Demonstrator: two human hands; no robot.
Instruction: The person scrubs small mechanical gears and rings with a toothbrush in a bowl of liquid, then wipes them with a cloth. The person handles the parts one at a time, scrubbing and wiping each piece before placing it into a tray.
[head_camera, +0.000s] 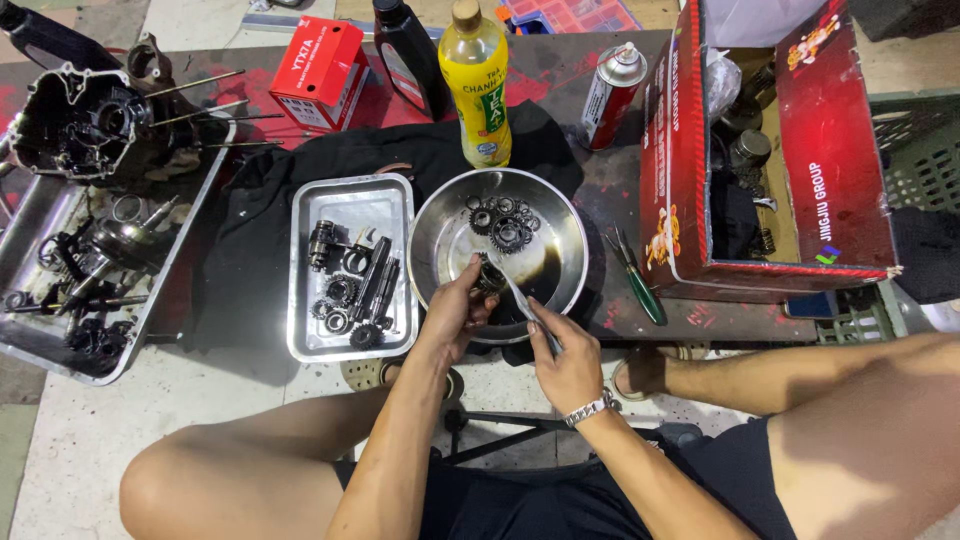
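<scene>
The left hand (452, 310) grasps a small dark gear (489, 277) in its fingertips, over the near rim of the steel bowl (565, 235). The right hand (565, 365) grips a thin brush (522, 305), tip touching the gear. More gears (503, 222) lie beyond the fingers; a parts tray (350, 205) sits just left of them.

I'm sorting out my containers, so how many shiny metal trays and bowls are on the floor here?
3: a large tray at far left, a small rectangular tray left of centre, and a round bowl under both hands.
</scene>
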